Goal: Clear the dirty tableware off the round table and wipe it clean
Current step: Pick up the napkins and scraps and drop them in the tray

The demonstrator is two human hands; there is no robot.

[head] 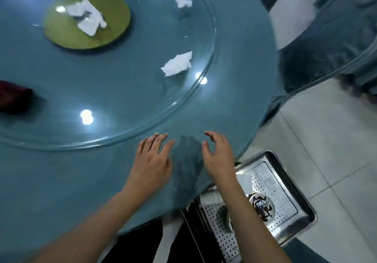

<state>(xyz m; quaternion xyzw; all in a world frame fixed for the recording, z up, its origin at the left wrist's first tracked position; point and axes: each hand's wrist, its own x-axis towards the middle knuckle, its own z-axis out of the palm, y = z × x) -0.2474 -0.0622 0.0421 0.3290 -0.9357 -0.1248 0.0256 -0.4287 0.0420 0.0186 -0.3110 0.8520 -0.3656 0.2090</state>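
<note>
The round blue table (71,177) carries a glass turntable (122,103). On the turntable lie a green disc (61,32) with a crumpled white napkin (87,15) on it, a second napkin (177,63) near the right rim, a third napkin (182,1) farther back, and a dark red cloth (14,96) at the left edge. My left hand (152,158) hovers over the table's near edge with fingers spread and holds nothing. My right hand (219,155) is beside it, fingers loosely curved, also empty.
A steel perforated tray (285,183) stands below the table's right edge, holding a shiny metal bowl (261,204). Chairs in blue covers (326,44) stand at the right. The floor (336,150) is pale tile.
</note>
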